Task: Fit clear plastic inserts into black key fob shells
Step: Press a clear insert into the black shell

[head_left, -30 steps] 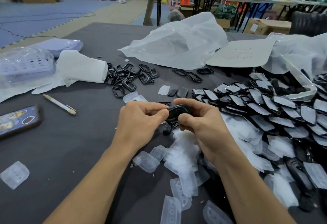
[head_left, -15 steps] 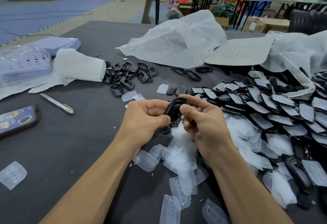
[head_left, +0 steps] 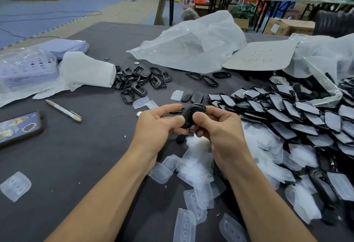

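Risks first, left to right. The left thumb sits on the face of the key fob shell (head_left: 191, 114); if it pushes off-centre, the insert probably seats crooked, with one edge up. Whether an insert is in the shell at all is hidden from this angle, so alignment can't be checked here. Both thumbs bear on the same small part in mid-air, so too much squeeze could pop it out of the grip, down into the clear inserts (head_left: 195, 167) heaped just below, centre-bottom of the frame. A small black piece pokes out under the shell; I can't tell what it is, and it may snag or fall. The row of shells (head_left: 287, 111) at the right edge lies close to the right forearm, so a wide elbow move could scatter it. Hands: the left hand (head_left: 159, 125) is mostly closed, thumb on the shell's left side, lower fingers curled under it, index finger held out straight above. The right hand (head_left: 220, 128) is closed round the shell's right side, thumb in front, fingers wrapped behind. The shell is held centre frame, clear of the table (head_left: 76, 155), between both hands.
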Demonstrator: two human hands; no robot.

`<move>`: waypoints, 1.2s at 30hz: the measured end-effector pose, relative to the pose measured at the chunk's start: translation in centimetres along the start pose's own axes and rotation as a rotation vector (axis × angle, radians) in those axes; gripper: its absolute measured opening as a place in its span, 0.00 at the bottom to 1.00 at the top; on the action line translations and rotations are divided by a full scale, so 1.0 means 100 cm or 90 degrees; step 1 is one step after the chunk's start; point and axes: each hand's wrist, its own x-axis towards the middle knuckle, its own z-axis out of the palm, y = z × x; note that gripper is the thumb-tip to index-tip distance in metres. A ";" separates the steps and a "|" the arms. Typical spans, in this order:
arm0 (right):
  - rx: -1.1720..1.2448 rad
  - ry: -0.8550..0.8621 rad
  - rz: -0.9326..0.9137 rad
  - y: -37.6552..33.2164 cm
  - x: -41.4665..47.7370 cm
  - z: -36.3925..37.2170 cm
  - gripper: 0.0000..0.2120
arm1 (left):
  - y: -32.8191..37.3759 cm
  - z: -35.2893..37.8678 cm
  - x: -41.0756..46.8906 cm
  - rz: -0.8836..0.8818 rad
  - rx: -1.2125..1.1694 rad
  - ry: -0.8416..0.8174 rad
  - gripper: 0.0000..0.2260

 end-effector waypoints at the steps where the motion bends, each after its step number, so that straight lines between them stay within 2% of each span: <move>1: 0.016 0.003 0.010 -0.001 0.000 0.000 0.11 | 0.000 0.001 0.000 -0.004 -0.014 0.003 0.12; 5: 0.029 0.035 0.037 -0.002 0.001 -0.001 0.10 | -0.002 0.001 0.000 0.022 0.016 0.023 0.10; 13: -0.007 0.064 0.045 0.002 0.001 0.002 0.02 | 0.000 -0.004 -0.001 0.090 0.086 0.005 0.12; 17: -0.067 0.048 0.008 0.003 0.000 0.002 0.05 | 0.001 -0.002 -0.001 0.013 0.006 0.007 0.19; 20: -0.097 0.020 -0.031 0.003 -0.002 0.002 0.13 | -0.001 0.000 0.000 -0.064 -0.047 0.028 0.18; 23: -0.070 0.007 -0.031 0.001 -0.004 0.003 0.16 | -0.004 0.002 -0.001 -0.067 -0.039 0.040 0.15; 27: -0.017 -0.001 0.006 -0.002 -0.005 0.003 0.11 | 0.000 0.002 -0.003 -0.097 -0.110 0.031 0.13; 30: -0.058 -0.016 0.020 -0.002 -0.004 0.003 0.06 | -0.002 0.001 -0.003 -0.033 -0.089 0.101 0.13; 32: -0.107 -0.054 0.017 -0.004 -0.003 0.002 0.07 | -0.003 0.002 -0.003 0.004 -0.079 0.130 0.13; 36: -0.175 -0.093 0.016 -0.004 -0.003 -0.001 0.11 | -0.004 0.006 -0.004 0.010 -0.136 0.100 0.13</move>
